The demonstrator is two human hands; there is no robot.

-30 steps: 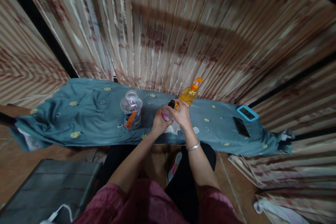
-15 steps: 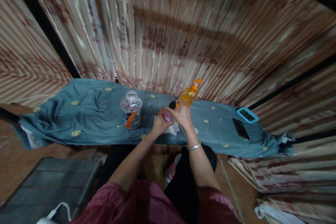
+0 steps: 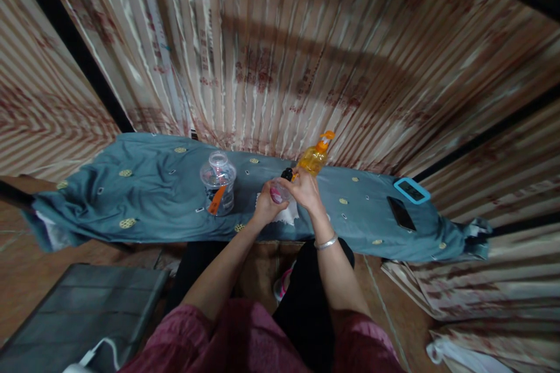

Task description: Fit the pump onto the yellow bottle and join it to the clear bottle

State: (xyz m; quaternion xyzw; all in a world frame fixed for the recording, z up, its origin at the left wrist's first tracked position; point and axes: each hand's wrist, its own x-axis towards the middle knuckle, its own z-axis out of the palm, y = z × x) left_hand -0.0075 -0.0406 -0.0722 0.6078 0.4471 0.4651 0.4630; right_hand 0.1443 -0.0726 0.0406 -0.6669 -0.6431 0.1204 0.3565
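Note:
My left hand is wrapped round the left side of a small clear plastic container with pink markings. My right hand is closed at the container's right upper side, its thumb on the top edge and its other fingers partly hidden. Just beyond the fingers shows a black cap; what lies beneath it is hidden. A white tissue-like sheet lies under the hands. Behind my right hand stands a yellow pump bottle with an orange head.
A large clear plastic jar with an orange label stands to the left on the cloth-covered table. At the right lie a dark phone and a blue-framed device. A pleated curtain hangs close behind; a grey stool is at lower left.
My right hand has turned slightly round the container's upper side, and more of the container shows between the hands. The other things stay in place; the view shifts a little.

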